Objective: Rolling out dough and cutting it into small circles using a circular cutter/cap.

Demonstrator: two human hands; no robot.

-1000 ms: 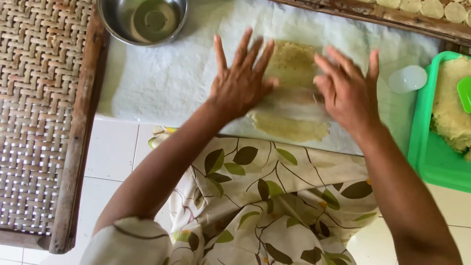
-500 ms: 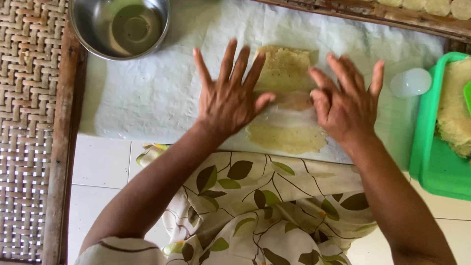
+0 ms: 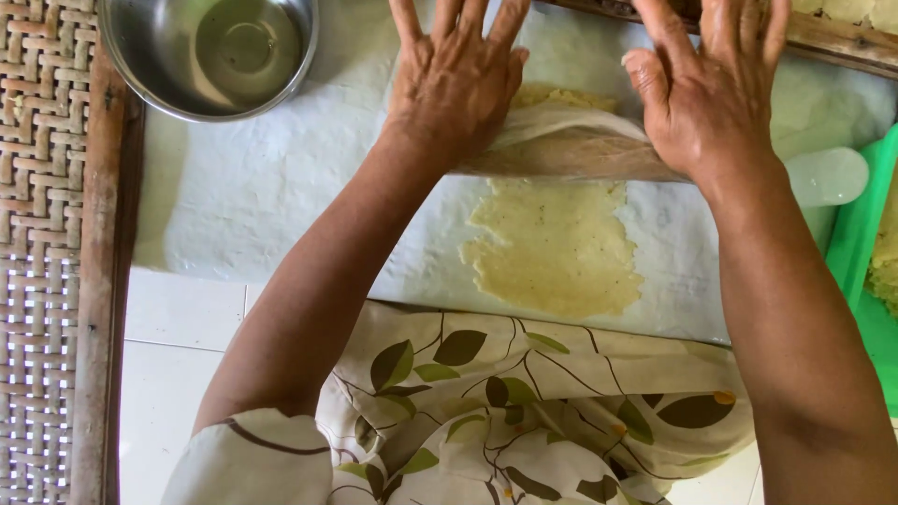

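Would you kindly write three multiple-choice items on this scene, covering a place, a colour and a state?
1. Where is the metal bowl?
A. upper left
B. lower right
C. centre

2. What colour is the tray at the right edge?
A. red
B. green
C. black

3. How do the left hand and right hand rest on the roller?
A. fists
B. pinching
C. flat, fingers spread

Answers: A, it sits above the woven mat; B, its rim is bright green; C, both palms press down over the flattened dough.

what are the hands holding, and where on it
Nothing is gripped: left hand and right hand press flat on the ends of a rolling pin over dough.
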